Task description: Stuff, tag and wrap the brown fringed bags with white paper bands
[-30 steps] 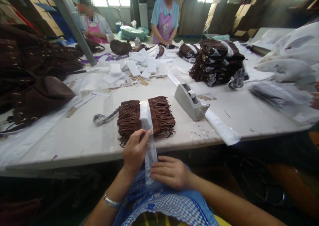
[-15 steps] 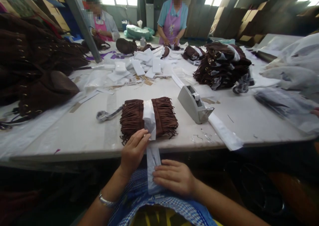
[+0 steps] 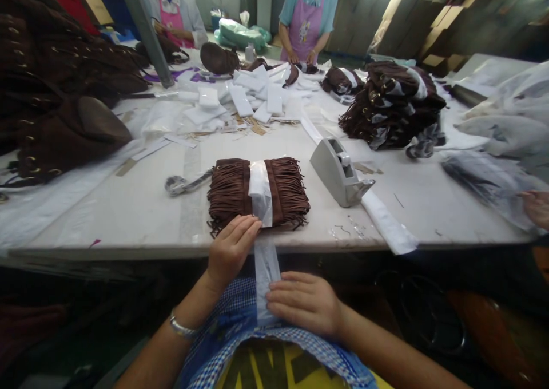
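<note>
A brown fringed bag (image 3: pixel 257 193) lies flat near the table's front edge, with a white strip (image 3: pixel 261 197) wrapped across its middle. The strip's free end (image 3: pixel 266 277) hangs down over the table edge to my lap. My left hand (image 3: pixel 231 250) rests at the bag's near edge, fingers together and pressing where the strip comes off the bag. My right hand (image 3: pixel 305 302) lies flat on my lap, fingers extended and pressing the strip's lower end against my checked apron.
A grey tape dispenser (image 3: pixel 338 171) stands right of the bag, a long white strip (image 3: pixel 388 224) beside it. Piles of brown bags sit at left (image 3: pixel 55 108) and back right (image 3: pixel 392 106). White pads (image 3: pixel 253 100) litter the middle. Two people work across the table; another hand (image 3: pixel 536 207) at right.
The wrapped strip now lies snug over the bag and is pulled straight down to my lap. Both hands stay roughly in place; the view shifted slightly.
</note>
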A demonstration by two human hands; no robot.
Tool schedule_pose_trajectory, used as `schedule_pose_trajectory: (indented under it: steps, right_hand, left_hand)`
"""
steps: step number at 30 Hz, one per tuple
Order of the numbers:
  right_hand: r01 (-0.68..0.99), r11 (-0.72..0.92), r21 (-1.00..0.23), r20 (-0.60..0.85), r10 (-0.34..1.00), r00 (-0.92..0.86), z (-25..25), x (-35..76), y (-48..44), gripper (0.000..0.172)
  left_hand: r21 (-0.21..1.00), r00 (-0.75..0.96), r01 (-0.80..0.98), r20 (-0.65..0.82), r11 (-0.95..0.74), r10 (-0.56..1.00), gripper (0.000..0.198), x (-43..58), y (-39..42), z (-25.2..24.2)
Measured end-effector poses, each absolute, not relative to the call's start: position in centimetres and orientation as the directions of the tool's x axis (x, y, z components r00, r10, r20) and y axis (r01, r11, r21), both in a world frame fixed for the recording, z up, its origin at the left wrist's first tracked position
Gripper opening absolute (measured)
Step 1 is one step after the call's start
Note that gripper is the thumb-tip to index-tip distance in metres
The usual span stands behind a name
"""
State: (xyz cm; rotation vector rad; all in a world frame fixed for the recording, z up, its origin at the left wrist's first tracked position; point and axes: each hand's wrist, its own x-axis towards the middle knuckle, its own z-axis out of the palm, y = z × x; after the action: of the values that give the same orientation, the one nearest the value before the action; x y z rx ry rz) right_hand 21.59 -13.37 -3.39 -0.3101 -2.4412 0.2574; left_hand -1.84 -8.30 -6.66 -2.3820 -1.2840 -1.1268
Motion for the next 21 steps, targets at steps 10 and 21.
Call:
schedule_pose_trajectory:
  steps: [10,21]
  right_hand:
    - [0.206,0.931,-0.302,0.657,0.36,-0.663,2.3,21.5,-8.6,0.027]
    - [0.413,0.736,-0.537,0.53,0.675,-0.513,2.0,17.3,3.2,0.025]
  left_hand:
    - [0.137,0.367,0.814,0.632,-0.565,0.682,0.037,-2.5,-9.7,-5.7]
    - [0.242,0.266,0.824,0.632,-0.513,0.727,0.027,-1.6,-9.5,-5.2]
